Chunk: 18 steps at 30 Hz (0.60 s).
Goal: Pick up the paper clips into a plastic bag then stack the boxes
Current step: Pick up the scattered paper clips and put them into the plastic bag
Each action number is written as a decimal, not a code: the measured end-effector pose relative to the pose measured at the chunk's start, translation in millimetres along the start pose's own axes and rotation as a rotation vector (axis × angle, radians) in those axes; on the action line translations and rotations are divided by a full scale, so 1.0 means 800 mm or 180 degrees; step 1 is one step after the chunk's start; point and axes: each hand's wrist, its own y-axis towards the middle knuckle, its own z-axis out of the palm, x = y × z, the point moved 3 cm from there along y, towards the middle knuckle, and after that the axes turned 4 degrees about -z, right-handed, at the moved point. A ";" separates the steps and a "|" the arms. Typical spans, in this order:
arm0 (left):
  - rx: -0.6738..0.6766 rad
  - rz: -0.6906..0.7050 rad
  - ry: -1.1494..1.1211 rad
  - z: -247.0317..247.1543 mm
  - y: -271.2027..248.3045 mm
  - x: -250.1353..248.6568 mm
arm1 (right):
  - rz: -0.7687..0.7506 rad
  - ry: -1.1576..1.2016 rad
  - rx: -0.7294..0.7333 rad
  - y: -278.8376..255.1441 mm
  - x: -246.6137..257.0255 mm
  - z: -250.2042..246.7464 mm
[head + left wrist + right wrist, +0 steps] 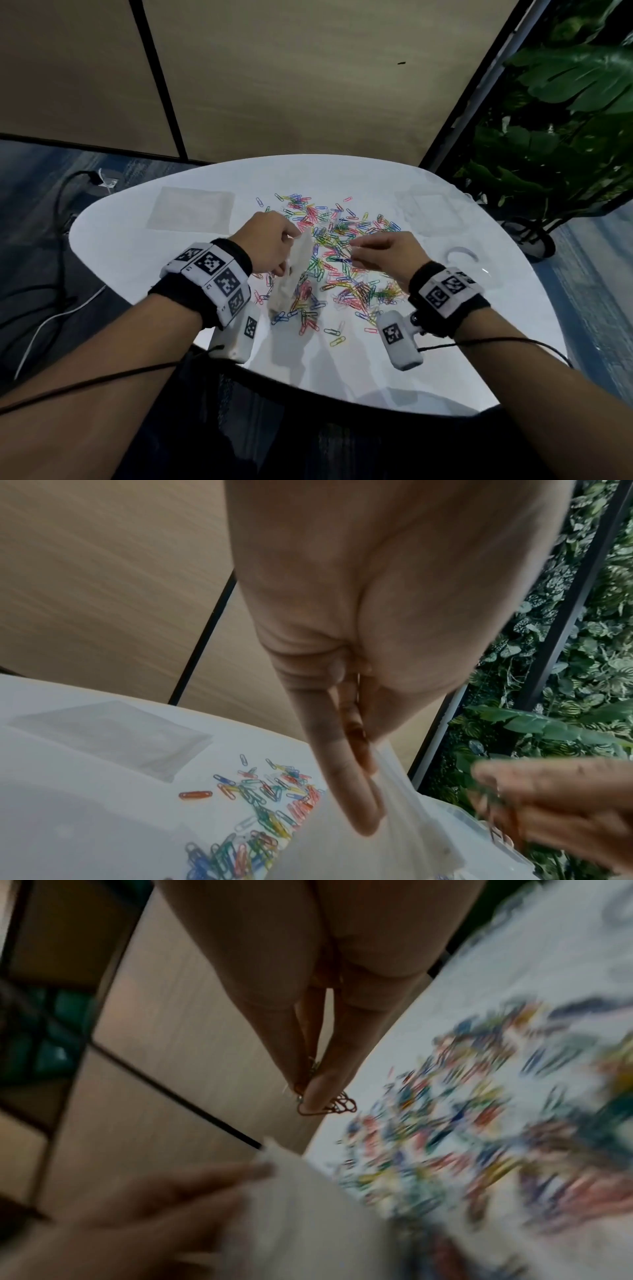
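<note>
Left hand (270, 241) pinches thin clear plastic bag (294, 274) upright; right hand (383, 253) pinches wiry coloured paper clips (329, 1107) above glossy white table (479, 342).

no readable text, only coded square markers on wristbands (209, 274)

Light: I see dim room light, with the white table (445, 359) glaring bright.
Shadows: soft ones lie under my wrists.
Blur: the paper clips (479, 1137) beside my right fingers (318, 1091) smear heavily.
Edges: the head view bows outward.
</note>
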 end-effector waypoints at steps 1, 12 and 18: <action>0.0002 -0.0001 -0.0016 0.005 0.002 -0.001 | -0.0013 0.0485 0.0094 -0.004 0.012 0.005; 0.0156 0.0131 -0.0237 0.037 0.016 -0.027 | -0.0215 -0.0311 0.0270 0.008 -0.023 0.062; 0.0218 0.0294 -0.0296 0.050 0.015 -0.039 | -0.0746 -0.1718 0.0167 0.014 -0.010 0.046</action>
